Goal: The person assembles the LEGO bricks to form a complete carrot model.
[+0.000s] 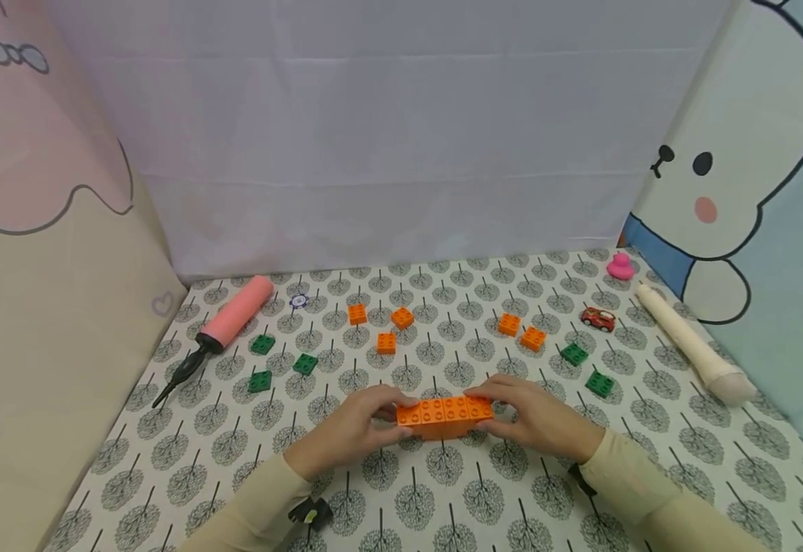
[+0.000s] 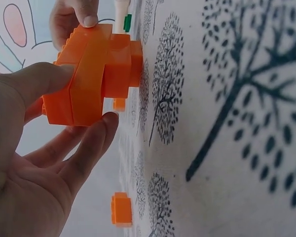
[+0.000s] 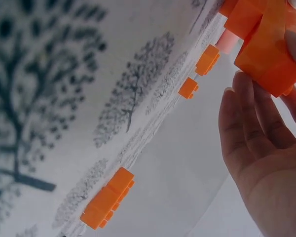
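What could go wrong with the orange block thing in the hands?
The orange build might tip: its top row is wider than its narrow foot, so letting go unevenly could topple it.

The left hand and right hand hold opposite ends, so pressing one harder might pop blocks loose.

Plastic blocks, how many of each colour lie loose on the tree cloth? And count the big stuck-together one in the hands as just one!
Loose orange square studded plastic blocks: 5
Loose green square studded plastic blocks: 5
Joined orange plastic block build, held by the left hand and right hand: 1
Total: 11
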`<state>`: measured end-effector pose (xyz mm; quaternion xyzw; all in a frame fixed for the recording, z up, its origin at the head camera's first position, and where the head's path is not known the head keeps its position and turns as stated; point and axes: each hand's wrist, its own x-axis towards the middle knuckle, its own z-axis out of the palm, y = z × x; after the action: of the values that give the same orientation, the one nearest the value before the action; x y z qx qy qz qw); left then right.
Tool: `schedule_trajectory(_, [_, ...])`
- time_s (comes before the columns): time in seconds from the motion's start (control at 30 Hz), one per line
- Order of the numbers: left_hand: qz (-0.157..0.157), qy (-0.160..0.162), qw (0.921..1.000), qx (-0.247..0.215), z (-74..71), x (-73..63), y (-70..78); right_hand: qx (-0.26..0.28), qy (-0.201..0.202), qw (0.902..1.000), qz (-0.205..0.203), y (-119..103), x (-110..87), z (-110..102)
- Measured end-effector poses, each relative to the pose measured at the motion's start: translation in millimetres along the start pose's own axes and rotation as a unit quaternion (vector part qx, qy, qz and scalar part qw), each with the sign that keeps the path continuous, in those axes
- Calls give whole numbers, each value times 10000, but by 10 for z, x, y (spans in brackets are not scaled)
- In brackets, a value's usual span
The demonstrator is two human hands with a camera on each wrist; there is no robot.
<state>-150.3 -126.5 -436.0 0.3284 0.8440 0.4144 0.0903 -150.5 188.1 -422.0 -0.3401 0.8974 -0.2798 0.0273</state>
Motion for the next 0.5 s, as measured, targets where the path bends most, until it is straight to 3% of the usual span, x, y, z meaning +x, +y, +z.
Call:
schedule_trajectory(0.13, [-119,-131,9998,-29,-12,3,-6,154,-118,9997,138,19,14,-75])
schedule_trajectory(0.23, [-74,-163,9998,22,-23,9,-7,149,104,9995,249,75,52,-187])
schedule_trajectory(0.37, [17,-146,9998,107,-24,8,-18,-325,483,9968,543,214,127,-358])
schedule_trajectory(0.5, [28,-115,9998,164,-12,5,-36,-854,580,9893,1035,427,191,-474])
